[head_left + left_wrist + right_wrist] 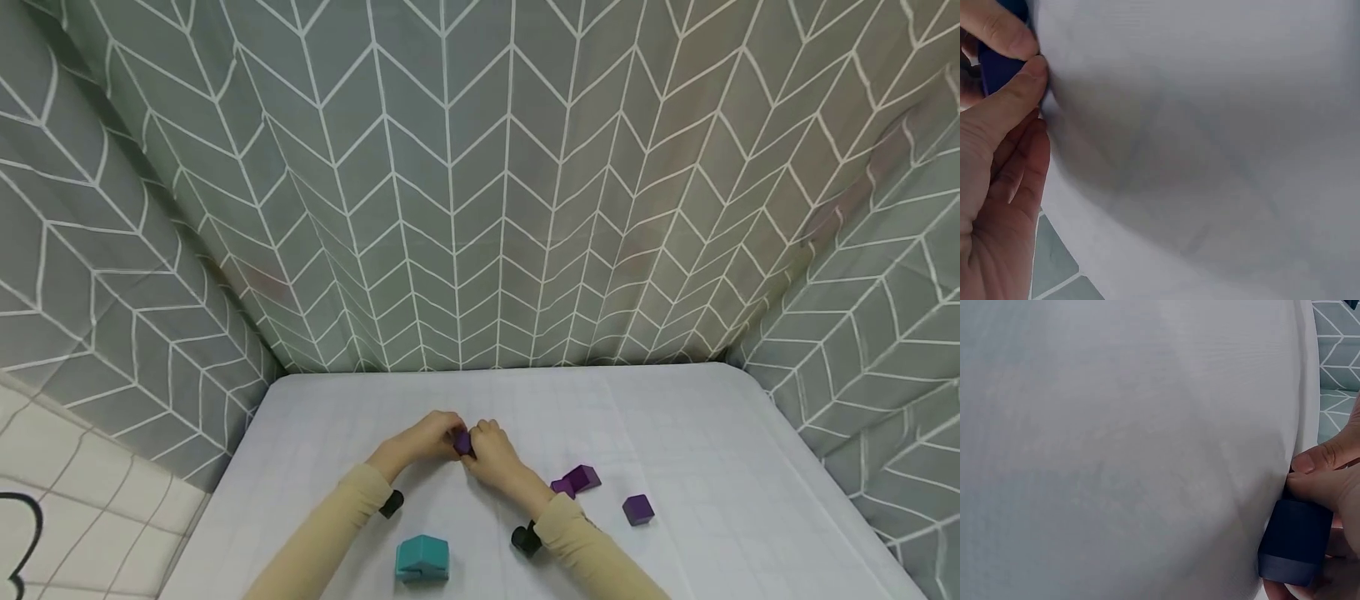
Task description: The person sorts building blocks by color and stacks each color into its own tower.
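Both hands meet over the far middle of the white table and hold a small purple block (pixel 462 442) between them. My left hand (pixel 431 435) grips its left side; in the left wrist view that thumb presses against the block (pixel 999 70), which looks dark blue there. My right hand (pixel 495 454) holds the other side, and the two thumb tips nearly touch. The right wrist view has a dark blue-looking block (pixel 1294 540) with a bevelled end, fingers curled beneath it. Whether it is one piece or several pressed together, I cannot tell.
A teal house-shaped block (pixel 422 558) sits near the front of the table (pixel 720 442). To the right of my right forearm lie two touching purple blocks (pixel 582 477) and a separate purple block (pixel 638 509). A patterned grey curtain (pixel 480 208) rises behind the table.
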Motion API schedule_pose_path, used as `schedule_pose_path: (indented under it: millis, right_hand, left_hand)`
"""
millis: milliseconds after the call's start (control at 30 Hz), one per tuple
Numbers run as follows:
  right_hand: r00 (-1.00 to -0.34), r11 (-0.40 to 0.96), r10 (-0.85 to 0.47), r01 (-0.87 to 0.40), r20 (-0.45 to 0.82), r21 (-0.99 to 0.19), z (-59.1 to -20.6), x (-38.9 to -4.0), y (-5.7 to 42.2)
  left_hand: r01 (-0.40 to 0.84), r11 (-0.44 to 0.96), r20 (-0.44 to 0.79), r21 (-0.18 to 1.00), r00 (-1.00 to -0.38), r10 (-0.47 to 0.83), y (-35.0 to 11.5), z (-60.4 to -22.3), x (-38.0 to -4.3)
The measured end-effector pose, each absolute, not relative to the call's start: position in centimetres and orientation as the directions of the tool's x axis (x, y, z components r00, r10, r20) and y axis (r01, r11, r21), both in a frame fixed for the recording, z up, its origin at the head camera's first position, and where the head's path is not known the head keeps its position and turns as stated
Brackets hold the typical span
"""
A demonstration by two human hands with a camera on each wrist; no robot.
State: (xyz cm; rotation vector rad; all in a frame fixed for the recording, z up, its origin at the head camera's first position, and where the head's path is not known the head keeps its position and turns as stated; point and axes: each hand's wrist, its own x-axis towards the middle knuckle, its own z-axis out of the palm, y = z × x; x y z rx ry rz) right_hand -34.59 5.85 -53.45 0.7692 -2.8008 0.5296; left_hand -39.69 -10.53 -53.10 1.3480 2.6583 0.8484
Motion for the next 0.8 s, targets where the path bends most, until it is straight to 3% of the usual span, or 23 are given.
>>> schedule_pose_path:
  millis: [200,500,800]
  right_hand:
    - [-0.834,0.819,-0.455,-0.529,0.311,-0.223,-51.7,-36.0,5.5]
    - [-0.703,0.697,-0.593,-0.692,0.393,-0.187,-40.1,-41.2,6.8]
    - [-0.604,0.579,-0.656,-0.787,0.452,-0.212,-32.0,-39.7,10.3]
  left_hand:
    - [0.727,0.512,0.207,0.457,-0.647,0.734,-11.3,-51.1,-40.8]
    - [0.766,0.548,0.359,0.336,-0.642,0.678,-11.2,-39.4,-43.8]
    - [0.758,0.607,0.440,0.240,-0.642,0.628,-8.3,-30.9,-39.9]
